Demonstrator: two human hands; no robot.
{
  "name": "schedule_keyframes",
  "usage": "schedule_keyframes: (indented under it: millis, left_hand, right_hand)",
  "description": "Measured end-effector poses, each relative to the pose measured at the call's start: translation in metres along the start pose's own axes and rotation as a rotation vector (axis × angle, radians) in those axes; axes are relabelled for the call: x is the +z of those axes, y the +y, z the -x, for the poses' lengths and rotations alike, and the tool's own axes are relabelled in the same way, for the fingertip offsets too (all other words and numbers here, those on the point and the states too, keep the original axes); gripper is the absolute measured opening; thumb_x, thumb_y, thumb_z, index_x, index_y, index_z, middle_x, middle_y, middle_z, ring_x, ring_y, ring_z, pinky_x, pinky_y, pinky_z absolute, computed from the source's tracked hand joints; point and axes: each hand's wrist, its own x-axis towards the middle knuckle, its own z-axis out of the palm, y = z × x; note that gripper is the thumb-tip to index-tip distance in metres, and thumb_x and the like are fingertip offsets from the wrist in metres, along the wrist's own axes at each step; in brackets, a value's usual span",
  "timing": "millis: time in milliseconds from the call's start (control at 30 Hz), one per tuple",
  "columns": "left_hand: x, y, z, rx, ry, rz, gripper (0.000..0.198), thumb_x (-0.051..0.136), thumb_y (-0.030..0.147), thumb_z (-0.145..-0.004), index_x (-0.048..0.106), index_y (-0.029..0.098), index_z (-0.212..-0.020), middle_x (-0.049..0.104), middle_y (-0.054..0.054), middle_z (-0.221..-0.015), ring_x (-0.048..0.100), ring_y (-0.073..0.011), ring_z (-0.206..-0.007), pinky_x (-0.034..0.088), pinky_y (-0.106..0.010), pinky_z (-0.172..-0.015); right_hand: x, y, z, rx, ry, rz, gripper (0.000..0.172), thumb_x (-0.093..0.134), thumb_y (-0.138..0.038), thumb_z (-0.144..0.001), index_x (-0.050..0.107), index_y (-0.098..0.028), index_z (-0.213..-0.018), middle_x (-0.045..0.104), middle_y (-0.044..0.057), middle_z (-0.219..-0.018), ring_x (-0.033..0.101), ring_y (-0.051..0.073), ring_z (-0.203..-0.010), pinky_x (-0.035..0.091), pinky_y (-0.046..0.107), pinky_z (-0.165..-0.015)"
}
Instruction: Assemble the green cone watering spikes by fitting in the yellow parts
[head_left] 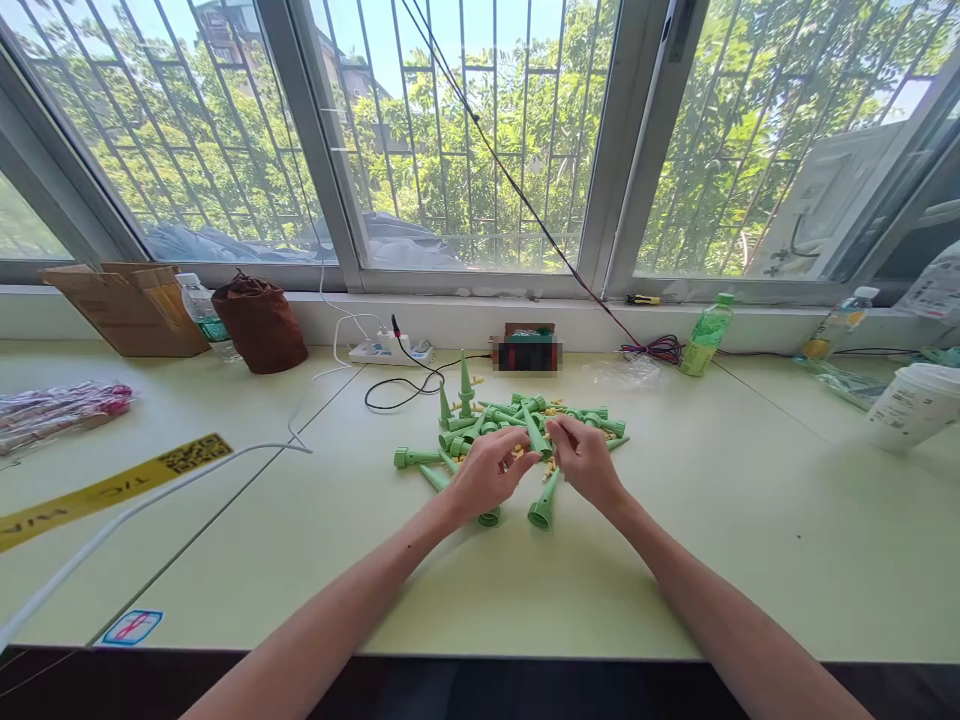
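Over a heap of green plastic cone-shaped spikes, my left hand (pixel 491 468) is closed around one green plastic spike (pixel 535 428), its narrow end pointing up and away. Close by on the right, my right hand (pixel 583 458) has its fingers pinched together beside that spike; whatever is between them is too small to make out. Small yellow pieces (pixel 550 468) lie among the spikes under both hands. One spike (pixel 466 385) stands upright at the back of the heap. Another spike (pixel 544 505) lies in front, its wide hollow end towards me.
Behind the heap are a dark box (pixel 527 350), a power strip (pixel 390 348) and black cable. A brown drawstring bag (pixel 259 325) and cardboard box (pixel 124 310) stand back left. A green bottle (pixel 706 335) and white cup (pixel 913 408) are at right. A white cable (pixel 150 495) crosses the left.
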Motion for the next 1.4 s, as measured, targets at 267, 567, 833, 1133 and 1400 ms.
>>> schedule_keyframes:
  millis: [267,567,833,1133,1400]
  left_hand:
    - [-0.0009,-0.0023,0.0009,0.024,0.039,-0.035,0.016,0.065,0.033,-0.086,0.062,0.018,-0.086,0.067,-0.01,-0.118,0.063,-0.0118,-0.066,0.051,-0.024,-0.059]
    - [-0.0006,-0.004,0.0021,-0.017,0.035,-0.079,0.015,0.065,0.034,-0.086,0.067,0.019,-0.083,0.064,-0.012,-0.128,0.061,-0.0101,-0.058,0.052,-0.026,-0.06]
    - [0.0012,-0.0035,-0.0003,-0.045,0.072,-0.033,0.016,0.065,0.034,-0.085,0.067,0.02,-0.093,0.06,-0.012,-0.133,0.063,-0.0108,-0.059,0.052,-0.027,-0.062]
    - [0.0006,0.0024,-0.0039,-0.136,0.148,0.032,0.03,0.059,0.045,-0.089,0.062,0.018,-0.1,0.067,0.0,-0.073,0.05,-0.0093,-0.053,0.042,-0.022,-0.054]
    - [0.0028,0.0001,-0.0031,-0.116,0.084,0.033,0.029,0.061,0.042,-0.086,0.059,0.016,-0.099,0.054,0.004,-0.065,0.04,-0.0086,-0.053,0.035,-0.021,-0.051]
  right_hand:
    - [-0.0002,0.0001,-0.0009,-0.021,0.025,0.056,0.04,0.043,-0.042,-0.097,0.037,-0.022,-0.063,0.034,-0.005,-0.052,0.031,0.012,-0.048,0.026,0.027,-0.049]
    - [0.0001,-0.0005,-0.0005,-0.027,0.027,0.065,0.041,0.043,-0.044,-0.097,0.04,-0.021,-0.063,0.034,-0.004,-0.052,0.031,0.012,-0.049,0.026,0.027,-0.048]
    - [-0.001,-0.0022,0.0002,0.009,0.067,0.017,0.033,0.045,-0.043,-0.097,0.052,-0.02,-0.075,0.043,-0.004,-0.054,0.039,0.013,-0.048,0.031,0.026,-0.05]
    - [-0.0019,-0.0042,0.0016,0.013,0.11,-0.031,0.032,0.045,-0.044,-0.097,0.051,-0.02,-0.076,0.042,-0.004,-0.056,0.038,0.012,-0.049,0.031,0.025,-0.049]
    - [0.0011,-0.0041,0.003,-0.028,-0.011,-0.058,0.03,0.045,-0.042,-0.096,0.051,-0.021,-0.076,0.042,-0.003,-0.059,0.037,0.012,-0.052,0.03,0.025,-0.05]
